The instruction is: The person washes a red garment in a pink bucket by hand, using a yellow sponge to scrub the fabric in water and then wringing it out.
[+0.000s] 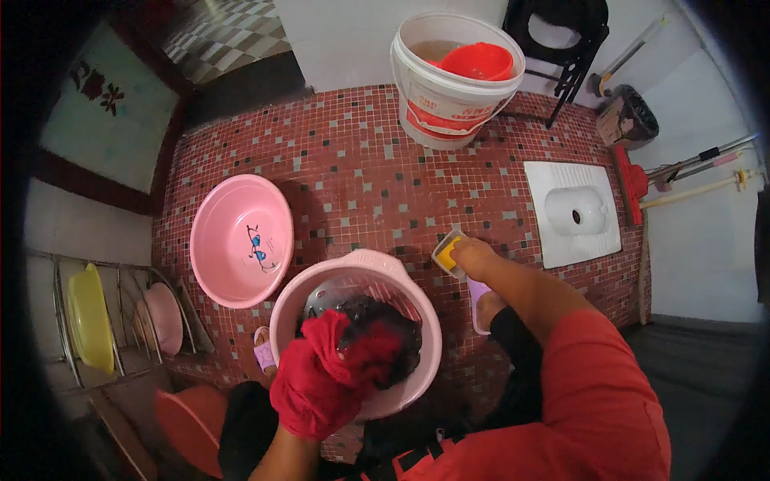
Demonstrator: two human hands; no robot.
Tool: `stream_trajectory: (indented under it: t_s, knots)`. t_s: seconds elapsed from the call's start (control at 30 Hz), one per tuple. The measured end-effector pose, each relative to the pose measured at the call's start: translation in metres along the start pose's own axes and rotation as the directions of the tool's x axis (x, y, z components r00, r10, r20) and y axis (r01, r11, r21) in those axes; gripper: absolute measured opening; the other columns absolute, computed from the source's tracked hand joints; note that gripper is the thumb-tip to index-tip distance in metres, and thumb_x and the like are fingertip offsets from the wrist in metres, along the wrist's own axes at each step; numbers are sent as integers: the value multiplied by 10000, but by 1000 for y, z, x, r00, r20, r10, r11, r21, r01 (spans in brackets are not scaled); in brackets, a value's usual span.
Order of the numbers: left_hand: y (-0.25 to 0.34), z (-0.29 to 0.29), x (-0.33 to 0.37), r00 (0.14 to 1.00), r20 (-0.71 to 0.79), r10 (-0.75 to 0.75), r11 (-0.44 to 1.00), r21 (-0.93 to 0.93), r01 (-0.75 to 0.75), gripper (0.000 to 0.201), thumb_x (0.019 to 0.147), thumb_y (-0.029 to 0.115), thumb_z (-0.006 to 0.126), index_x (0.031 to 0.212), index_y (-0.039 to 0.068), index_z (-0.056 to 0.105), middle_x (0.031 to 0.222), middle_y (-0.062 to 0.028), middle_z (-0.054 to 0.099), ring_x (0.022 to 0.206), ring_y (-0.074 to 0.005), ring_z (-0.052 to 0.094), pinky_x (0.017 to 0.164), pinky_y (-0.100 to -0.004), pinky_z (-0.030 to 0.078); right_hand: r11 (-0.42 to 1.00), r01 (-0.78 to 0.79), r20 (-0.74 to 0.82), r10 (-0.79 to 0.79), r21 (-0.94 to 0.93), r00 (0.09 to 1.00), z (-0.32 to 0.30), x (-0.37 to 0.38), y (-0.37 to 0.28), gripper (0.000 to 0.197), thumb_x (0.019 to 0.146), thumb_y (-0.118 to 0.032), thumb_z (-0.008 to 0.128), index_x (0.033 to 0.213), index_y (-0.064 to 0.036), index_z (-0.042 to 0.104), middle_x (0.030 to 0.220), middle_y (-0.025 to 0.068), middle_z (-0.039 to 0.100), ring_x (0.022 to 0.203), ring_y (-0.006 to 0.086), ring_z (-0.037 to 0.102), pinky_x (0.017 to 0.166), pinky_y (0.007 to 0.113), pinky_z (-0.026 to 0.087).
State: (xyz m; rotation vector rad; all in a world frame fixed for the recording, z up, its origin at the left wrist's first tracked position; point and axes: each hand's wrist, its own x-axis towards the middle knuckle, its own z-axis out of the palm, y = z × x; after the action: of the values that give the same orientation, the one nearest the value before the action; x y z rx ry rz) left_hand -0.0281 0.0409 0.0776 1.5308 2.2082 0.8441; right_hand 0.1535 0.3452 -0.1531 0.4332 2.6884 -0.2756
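Note:
A wet red cloth [325, 377] is bunched over my left hand, which holds it up above a pink basin [435, 337]. The cloth hides the fingers, and only the wrist shows below it. Dark wet fabric [405, 349] lies in the basin, with a little water beside it. On the floor to the right, my right hand [473, 256] reaches down to a small pale soap dish [438, 255]. Its fingers close on a yellow bar of soap [451, 253] there. The fingertips are partly hidden by the hand.
Left of the basin stands a second pink basin [228, 212]. A white bucket [409, 96] with a red scoop [481, 60] stands ahead. To the right are a squat toilet [553, 200], a bin [634, 116] and a folding chair [561, 56]. A rack [58, 313] at left holds basins.

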Motion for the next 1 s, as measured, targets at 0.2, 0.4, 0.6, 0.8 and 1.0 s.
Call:
stream_trajectory:
  t_s: [0.2,0.4,0.6,0.8,1.0]
  knots:
    - [-9,4,7,995,54,-80,997,27,79,328,603,220,666,927,199,627,892,-97,569,825,-287,556,699,-360,458,929,222,130,-191,-296,973,24,35,0,228,748,-189,575,964,-148,636,1036,42,589,1023,214,531,875,364,399]
    - [-18,13,16,991,92,-96,995,28,94,300,620,220,646,917,190,621,885,-101,574,821,-288,560,697,-364,457,978,7,450,90,-209,889,61,68,8,270,799,-221,559,1055,-157,616,1154,41,570,1076,220,525,863,401,420]
    - [-22,13,17,990,90,-108,994,18,107,272,638,221,625,907,180,615,877,-105,579,817,-290,565,695,-369,457,953,-134,730,294,-270,617,17,82,-10,241,799,-170,566,1030,-164,634,1136,39,584,1025,247,557,795,371,462]
    - [-18,1,-1,994,37,-100,995,23,100,247,656,222,605,897,171,608,870,-110,584,813,-292,569,693,-374,457,968,-184,579,249,-169,776,7,59,-13,317,737,-145,620,1052,-111,618,1132,84,579,1016,259,562,773,380,475]
    - [-6,-9,-9,999,-37,12,1000,-7,-12,223,673,223,584,887,161,602,862,-114,589,809,-294,573,690,-379,457,935,-109,332,-10,339,943,-85,2,20,339,686,-81,641,1016,-69,566,934,97,616,836,218,603,675,347,487]
